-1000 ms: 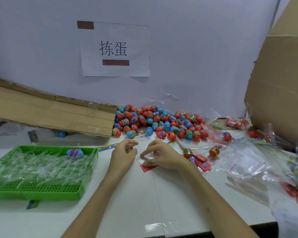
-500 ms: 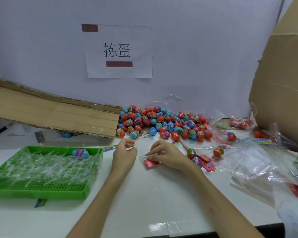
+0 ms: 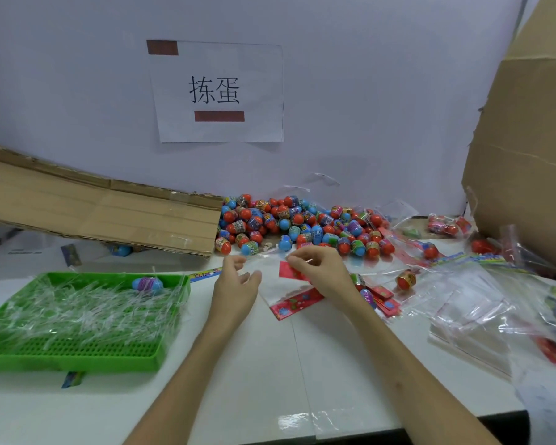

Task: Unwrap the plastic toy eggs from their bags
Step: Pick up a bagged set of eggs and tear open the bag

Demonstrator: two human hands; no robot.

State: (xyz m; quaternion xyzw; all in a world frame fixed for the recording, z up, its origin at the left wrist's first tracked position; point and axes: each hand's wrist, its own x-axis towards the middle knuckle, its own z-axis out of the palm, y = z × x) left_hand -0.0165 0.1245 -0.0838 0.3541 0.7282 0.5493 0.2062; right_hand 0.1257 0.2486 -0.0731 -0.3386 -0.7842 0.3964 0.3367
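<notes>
My right hand (image 3: 323, 273) pinches a clear plastic bag (image 3: 270, 285) at its upper edge, just in front of the egg pile. The bag's red printed header card (image 3: 297, 302) lies below that hand on the white table (image 3: 270, 374). No egg shows inside the bag. My left hand (image 3: 236, 285) sits at the bag's left edge with loosely curled fingers and nothing visibly in its grip. A big pile of red and blue toy eggs (image 3: 302, 224) lies against the back wall. One more egg (image 3: 405, 280) stands to the right.
A green tray (image 3: 77, 351) on the left holds clear plastic strips and one blue egg (image 3: 146, 284). A cardboard flap (image 3: 109, 213) slopes over the back left. A large cardboard box (image 3: 527, 139) stands at the right, with empty clear bags (image 3: 469, 311) heaped before it.
My right hand has risen a little, and the bag with its red header now spreads out beneath it. My left hand's pinch has loosened and its fingers have spread.
</notes>
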